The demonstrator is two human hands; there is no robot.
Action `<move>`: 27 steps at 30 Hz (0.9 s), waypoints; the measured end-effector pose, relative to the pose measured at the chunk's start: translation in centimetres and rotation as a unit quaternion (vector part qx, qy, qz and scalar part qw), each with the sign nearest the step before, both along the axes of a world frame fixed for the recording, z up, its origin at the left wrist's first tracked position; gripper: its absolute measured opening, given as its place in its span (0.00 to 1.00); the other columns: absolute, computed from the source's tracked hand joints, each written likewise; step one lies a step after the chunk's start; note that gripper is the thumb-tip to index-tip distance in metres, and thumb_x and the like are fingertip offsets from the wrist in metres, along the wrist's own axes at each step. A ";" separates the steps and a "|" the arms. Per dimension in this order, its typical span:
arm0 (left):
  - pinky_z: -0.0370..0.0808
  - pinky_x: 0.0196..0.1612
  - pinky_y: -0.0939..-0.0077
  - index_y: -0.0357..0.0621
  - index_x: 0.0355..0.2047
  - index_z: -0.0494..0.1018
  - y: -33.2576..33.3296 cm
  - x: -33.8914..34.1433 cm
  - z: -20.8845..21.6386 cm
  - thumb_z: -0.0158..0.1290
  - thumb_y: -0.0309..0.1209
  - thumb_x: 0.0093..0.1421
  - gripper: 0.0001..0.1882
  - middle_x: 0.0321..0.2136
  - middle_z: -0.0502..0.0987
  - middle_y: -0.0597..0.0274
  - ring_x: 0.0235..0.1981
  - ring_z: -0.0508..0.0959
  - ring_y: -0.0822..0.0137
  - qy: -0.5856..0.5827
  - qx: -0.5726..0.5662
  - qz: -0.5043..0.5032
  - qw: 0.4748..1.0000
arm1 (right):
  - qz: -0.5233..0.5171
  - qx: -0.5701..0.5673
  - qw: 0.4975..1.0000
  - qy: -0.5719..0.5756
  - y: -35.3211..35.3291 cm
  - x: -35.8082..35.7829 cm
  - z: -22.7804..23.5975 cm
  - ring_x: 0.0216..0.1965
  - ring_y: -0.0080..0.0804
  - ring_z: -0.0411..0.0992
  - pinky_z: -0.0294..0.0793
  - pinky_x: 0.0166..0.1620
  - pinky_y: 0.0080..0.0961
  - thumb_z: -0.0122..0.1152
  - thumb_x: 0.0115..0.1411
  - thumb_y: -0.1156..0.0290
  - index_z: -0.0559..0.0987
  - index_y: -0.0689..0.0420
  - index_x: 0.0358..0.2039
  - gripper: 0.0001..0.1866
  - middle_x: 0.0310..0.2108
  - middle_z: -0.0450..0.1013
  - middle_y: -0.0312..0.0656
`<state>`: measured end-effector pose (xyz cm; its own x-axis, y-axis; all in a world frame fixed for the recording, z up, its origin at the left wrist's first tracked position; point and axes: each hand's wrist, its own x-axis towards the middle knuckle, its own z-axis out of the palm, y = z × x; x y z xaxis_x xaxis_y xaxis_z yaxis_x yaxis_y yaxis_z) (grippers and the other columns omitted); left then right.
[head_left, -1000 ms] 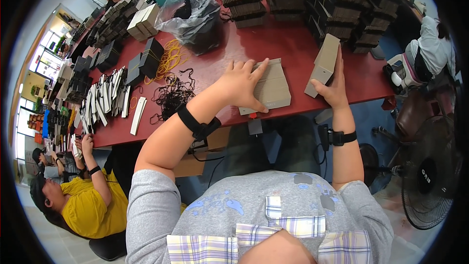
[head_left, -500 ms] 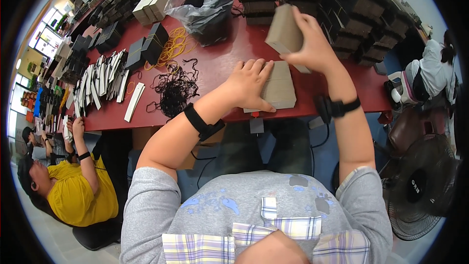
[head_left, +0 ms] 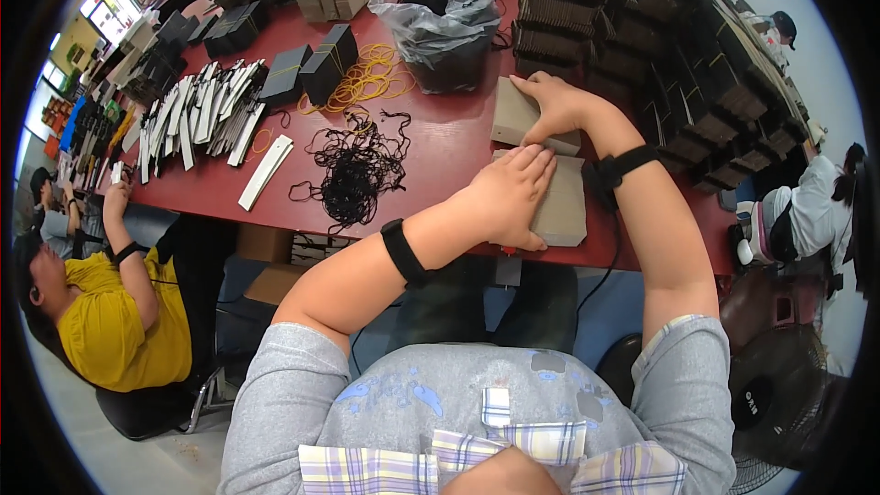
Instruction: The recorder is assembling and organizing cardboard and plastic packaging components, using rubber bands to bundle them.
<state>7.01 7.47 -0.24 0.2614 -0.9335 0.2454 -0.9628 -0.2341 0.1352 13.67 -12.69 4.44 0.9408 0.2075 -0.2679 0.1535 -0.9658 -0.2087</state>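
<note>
Two thick stacks of greyish-beige card lie one behind the other at the table's near edge. My left hand rests across the nearer card stack, fingers stretched over its top and thumb by its front edge. Just behind, my right hand spans the farther card stack, thumb at its near side and fingers at its far side. The two stacks sit close together; my fingers partly cover the border between them. A tangle of black cords lies to the left.
Left of the cords are white strips, yellow rubber bands and dark bundles. A bag-lined black bin stands behind. Tall dark card stacks rise at the back right. A co-worker in yellow sits left; a fan stands right.
My right hand has lowered the raised card stack onto the table behind the nearer one. My left hand stays on the nearer stack. The whole view has shifted.
</note>
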 end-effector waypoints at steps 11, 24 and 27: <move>0.54 0.64 0.56 0.46 0.67 0.57 0.3 -0.1 0.5 0.61 0.59 0.43 0.54 0.64 0.60 0.46 0.65 0.58 0.51 0.007 0.008 0.009 1.000 | -0.005 -0.026 0.997 0.066 0.7 -0.2 1.3 0.65 0.52 0.54 0.62 0.63 0.39 0.75 0.33 0.54 0.46 0.52 0.71 0.67 0.65 0.52 0.53; 0.52 0.64 0.39 0.56 0.66 0.58 0.3 0.0 0.8 0.61 0.60 0.43 0.51 0.67 0.54 0.44 0.68 0.50 0.39 -0.010 0.007 0.010 1.000 | -0.009 0.090 0.985 0.146 -1.0 -1.0 1.8 0.68 0.47 0.52 0.58 0.65 0.35 0.67 0.45 0.56 0.49 0.50 0.71 0.55 0.69 0.48 0.51; 0.50 0.64 0.32 0.60 0.67 0.57 0.1 0.0 1.1 0.61 0.60 0.44 0.51 0.67 0.51 0.40 0.68 0.47 0.34 0.018 0.050 0.010 0.999 | -0.050 0.072 0.994 0.067 -0.9 -0.6 1.0 0.65 0.48 0.58 0.61 0.64 0.36 0.62 0.55 0.52 0.57 0.50 0.69 0.44 0.66 0.56 0.52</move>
<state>7.04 7.61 0.87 0.2878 -0.9473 0.1408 -0.9525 -0.2678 0.1451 13.04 -13.60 5.40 0.9163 0.1606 -0.3668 0.0203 -0.9335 -0.3579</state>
